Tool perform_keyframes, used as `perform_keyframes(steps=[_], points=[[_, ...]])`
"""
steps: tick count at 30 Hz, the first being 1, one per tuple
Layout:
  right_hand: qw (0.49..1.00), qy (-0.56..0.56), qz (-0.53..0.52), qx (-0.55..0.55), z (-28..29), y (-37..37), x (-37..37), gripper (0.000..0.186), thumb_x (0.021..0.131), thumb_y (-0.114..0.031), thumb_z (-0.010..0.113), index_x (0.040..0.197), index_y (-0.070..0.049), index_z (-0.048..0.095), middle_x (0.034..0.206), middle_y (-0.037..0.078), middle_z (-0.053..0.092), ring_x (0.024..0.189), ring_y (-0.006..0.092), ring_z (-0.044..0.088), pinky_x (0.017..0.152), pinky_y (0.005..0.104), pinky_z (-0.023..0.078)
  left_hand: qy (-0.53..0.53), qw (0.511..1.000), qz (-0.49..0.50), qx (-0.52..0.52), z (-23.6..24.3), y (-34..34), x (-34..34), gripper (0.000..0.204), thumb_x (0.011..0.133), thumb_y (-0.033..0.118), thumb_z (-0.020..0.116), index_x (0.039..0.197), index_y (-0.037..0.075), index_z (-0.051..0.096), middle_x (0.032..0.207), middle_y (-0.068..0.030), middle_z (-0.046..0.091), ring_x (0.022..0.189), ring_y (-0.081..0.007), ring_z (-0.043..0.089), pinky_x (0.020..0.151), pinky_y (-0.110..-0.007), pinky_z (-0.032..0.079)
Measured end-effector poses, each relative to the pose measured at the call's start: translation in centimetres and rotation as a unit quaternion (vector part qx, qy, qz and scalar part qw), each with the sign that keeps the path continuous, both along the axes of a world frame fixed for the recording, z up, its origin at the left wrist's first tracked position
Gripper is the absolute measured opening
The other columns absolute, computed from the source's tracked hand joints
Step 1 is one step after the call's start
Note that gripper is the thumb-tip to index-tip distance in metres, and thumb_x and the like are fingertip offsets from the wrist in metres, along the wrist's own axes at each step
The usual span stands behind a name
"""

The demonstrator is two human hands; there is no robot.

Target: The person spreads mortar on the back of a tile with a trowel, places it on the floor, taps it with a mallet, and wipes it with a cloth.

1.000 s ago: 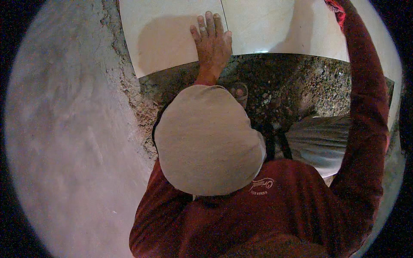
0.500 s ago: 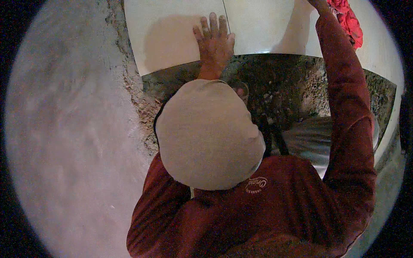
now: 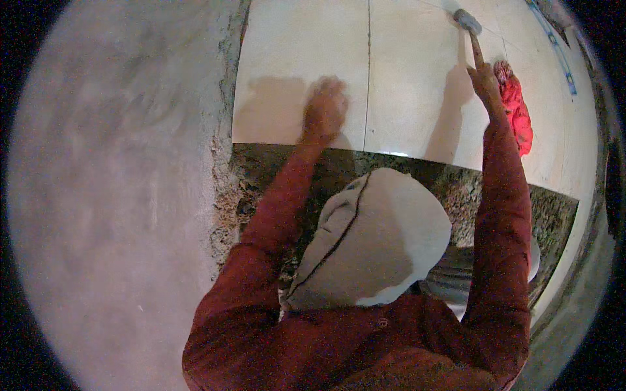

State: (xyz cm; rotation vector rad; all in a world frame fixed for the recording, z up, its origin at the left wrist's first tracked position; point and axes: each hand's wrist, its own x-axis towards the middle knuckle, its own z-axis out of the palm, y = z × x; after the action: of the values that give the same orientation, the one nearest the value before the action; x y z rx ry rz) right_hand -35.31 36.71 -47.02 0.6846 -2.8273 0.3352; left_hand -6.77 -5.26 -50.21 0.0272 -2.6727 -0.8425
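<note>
My right hand (image 3: 484,83) is closed round the wooden handle of a mallet (image 3: 468,23). Its grey head points away from me, above pale tiles at the upper right. My left hand (image 3: 325,109) is over the near part of a large cream floor tile (image 3: 293,49), its fingers smeared by motion. A shadow falls on the tile beside it. Whether the hand touches the tile, I cannot tell. A second cream tile (image 3: 411,72) lies to the right, across a thin dark joint. Right beside my right hand lies a crumpled red cloth (image 3: 520,120).
A blue spirit level (image 3: 557,55) lies at the far right. Bare grey concrete floor (image 3: 117,195) spreads along the left. Rough dark rubble (image 3: 456,186) fills a lower strip before the tiles' near edge. A light knee (image 3: 378,241) sits in the middle.
My left hand was spread flat on the tile and is now blurred with its fingers drawn in. The view has shifted, bringing the mallet and the level into sight.
</note>
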Motion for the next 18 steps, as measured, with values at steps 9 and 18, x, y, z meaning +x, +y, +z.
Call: perform_keyframes(steps=[9, 18], points=[[0.968, -0.210, -0.098, -0.091, 2.3, -1.2, 2.4, 0.032, 0.099, -0.036, 0.058, 0.116, -0.009, 0.057, 0.085, 0.021, 0.063, 0.072, 0.0348, 0.065, 0.060, 0.0464, 0.052, -0.188, 0.947, 0.144, -0.218, 2.9, -15.0, -7.4, 0.104, 0.072, 0.068, 0.076, 0.138, -0.008, 0.048, 0.150, -0.0282, 0.042, 0.137, -0.0444, 0.045, 0.110, -0.052, 0.041], [0.952, -0.193, 0.086, -0.221, 7.7, -25.1, 7.4, 0.056, 0.102, -0.054, 0.048, 0.121, -0.002, 0.057, 0.103, 0.035, 0.065, 0.098, 0.0509, 0.065, 0.082, 0.0560, 0.051, -0.264, 0.919, 0.125, -0.265, 5.7, -14.0, -9.0, 0.105, 0.067, 0.072, 0.077, 0.131, -0.009, 0.054, 0.140, -0.0256, 0.052, 0.125, -0.0409, 0.056, 0.096, -0.050, 0.051]])
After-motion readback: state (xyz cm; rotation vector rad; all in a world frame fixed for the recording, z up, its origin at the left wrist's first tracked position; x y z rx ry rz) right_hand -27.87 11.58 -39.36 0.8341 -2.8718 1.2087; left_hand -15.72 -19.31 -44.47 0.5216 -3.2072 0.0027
